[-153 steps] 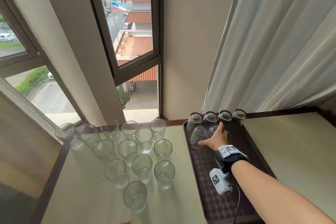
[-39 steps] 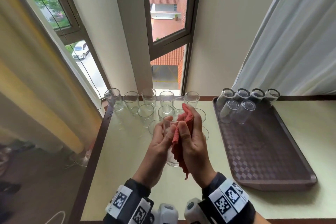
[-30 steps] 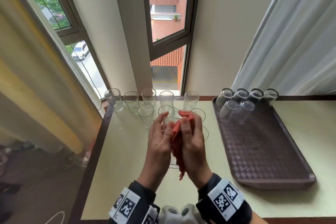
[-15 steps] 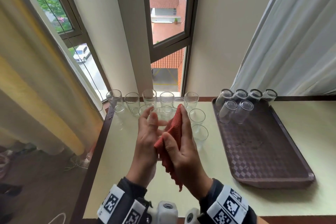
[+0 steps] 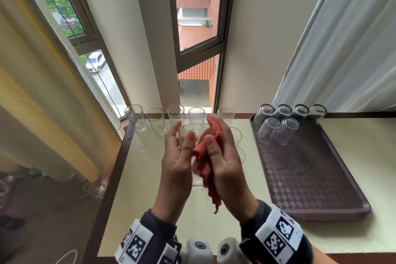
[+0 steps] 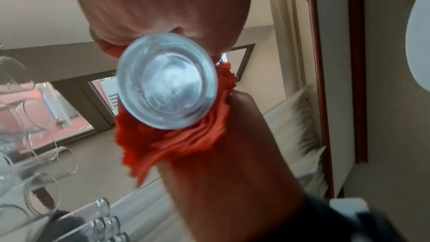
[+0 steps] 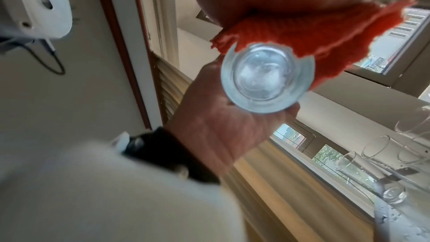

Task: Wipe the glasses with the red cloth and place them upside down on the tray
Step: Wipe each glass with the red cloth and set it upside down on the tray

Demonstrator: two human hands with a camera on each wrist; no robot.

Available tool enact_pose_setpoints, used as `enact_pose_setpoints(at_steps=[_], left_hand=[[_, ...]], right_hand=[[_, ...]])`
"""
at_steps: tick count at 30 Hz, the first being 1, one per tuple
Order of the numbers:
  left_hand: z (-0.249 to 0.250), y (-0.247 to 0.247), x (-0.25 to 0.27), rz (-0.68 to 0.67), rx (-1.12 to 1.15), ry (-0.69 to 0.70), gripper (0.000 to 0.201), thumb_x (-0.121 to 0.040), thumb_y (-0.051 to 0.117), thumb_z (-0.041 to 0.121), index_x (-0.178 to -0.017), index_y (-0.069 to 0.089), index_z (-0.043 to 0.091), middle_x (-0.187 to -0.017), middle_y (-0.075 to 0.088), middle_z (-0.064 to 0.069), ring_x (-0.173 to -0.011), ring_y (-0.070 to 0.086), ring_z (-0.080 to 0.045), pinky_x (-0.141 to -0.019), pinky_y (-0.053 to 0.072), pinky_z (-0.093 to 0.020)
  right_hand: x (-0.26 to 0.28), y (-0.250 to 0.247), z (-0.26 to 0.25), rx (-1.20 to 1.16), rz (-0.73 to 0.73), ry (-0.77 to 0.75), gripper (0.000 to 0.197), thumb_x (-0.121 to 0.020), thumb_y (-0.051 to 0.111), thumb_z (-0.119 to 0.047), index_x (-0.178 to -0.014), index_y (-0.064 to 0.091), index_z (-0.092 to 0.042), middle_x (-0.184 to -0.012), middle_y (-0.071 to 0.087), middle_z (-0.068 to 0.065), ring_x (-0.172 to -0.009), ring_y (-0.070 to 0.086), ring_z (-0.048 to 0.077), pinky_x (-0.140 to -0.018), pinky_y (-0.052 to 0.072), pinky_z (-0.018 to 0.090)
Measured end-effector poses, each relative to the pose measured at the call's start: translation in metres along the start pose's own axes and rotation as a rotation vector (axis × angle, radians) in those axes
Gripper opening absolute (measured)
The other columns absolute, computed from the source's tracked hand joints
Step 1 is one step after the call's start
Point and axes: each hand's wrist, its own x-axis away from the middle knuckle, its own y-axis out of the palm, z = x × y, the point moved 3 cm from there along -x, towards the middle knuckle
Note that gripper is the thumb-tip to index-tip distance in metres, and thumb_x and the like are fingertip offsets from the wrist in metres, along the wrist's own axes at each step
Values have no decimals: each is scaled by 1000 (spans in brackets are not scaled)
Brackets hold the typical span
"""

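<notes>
Clear, smooth glass [image 5: 198,180] low in mid-frame, its thick base glossy and a little smeared. Against it, the red cloth [image 5: 206,169], a soft ribbed knit with a frayed edge. At right, the brown tray [image 5: 310,180], matt with a checkered texture. The table [image 5: 141,178] looks a smooth, pale laminate, dark wood-like trim. Sheer white curtain [image 5: 347,45], upper right.

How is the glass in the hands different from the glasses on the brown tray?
The held glass is up in the air between the left hand and right hand; the six tray glasses stand on the tray. The held glass has its mouth up and the red cloth pressed against it; the tray glasses are upside down and bare. All are clear, plain tumblers.
</notes>
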Motion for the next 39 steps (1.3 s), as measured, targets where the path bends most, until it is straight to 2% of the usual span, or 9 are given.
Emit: enact_pose_setpoints(at_steps=[6,10,14,16,19,22,33,36,39], left_hand=[[7,6,0,-36,40,-47,49,-91,44,53,-132,44,25,-108,66,-6,-85,71,-5,-71,55,-17],[2,12,8,-43,-247,93,45,-82,46,69,-121,41,47,-120,50,8,-118,49,-11,-102,44,-29],[-2,16,12,-53,-248,126,53,-79,50,81,-125,38,59,-122,47,3,-115,55,-26,-93,54,-47],[1,16,10,-29,-175,129,50,-84,51,70,-130,40,51,-117,53,-3,-105,61,-17,-86,54,-28],[2,12,6,4,-109,102,51,-90,42,53,-137,35,37,-110,61,0,-96,62,5,-80,46,-9],[4,10,5,23,5,34,46,-98,39,55,-139,33,35,-110,62,-5,-98,66,-16,-73,54,-17],[2,18,10,-15,-209,82,48,-78,50,80,-120,40,58,-127,48,7,-119,54,-28,-96,51,-56],[4,16,7,11,-140,82,52,-83,54,68,-130,41,49,-122,58,-4,-103,65,-18,-87,57,-37],[4,9,4,32,-45,31,54,-91,49,56,-139,35,36,-114,65,-1,-98,68,-8,-83,55,-23]], right_hand=[[9,-1,6,59,-43,49,60,-97,51,-49,-150,24,-43,-91,59,2,-61,54,5,-58,50,25],[-6,-5,-18,-339,-13,186,53,-90,43,-39,-135,42,-12,-89,51,21,-53,53,29,-48,49,24],[-11,-9,-15,-414,48,255,61,-92,43,-46,-127,42,3,-100,58,35,-99,68,45,-68,60,53],[-9,-8,-13,-340,75,217,57,-92,51,-48,-126,47,-2,-94,58,39,-97,62,59,-74,49,75],[-2,-11,-11,-158,58,96,40,-95,50,-36,-131,51,-18,-78,66,12,-65,66,34,-55,58,46],[10,-9,-3,18,-5,15,51,-99,49,-36,-147,35,-29,-86,64,-2,-61,57,8,-52,50,23],[-17,-12,-14,-241,93,188,44,-92,51,-42,-120,56,-8,-90,57,14,-87,60,31,-79,58,49],[-13,-8,-12,-243,79,170,47,-94,53,-41,-127,53,-8,-95,57,36,-87,58,61,-82,50,71],[-5,-7,-9,-166,20,131,52,-93,51,-34,-141,44,-17,-76,61,19,-66,58,45,-58,54,37]])
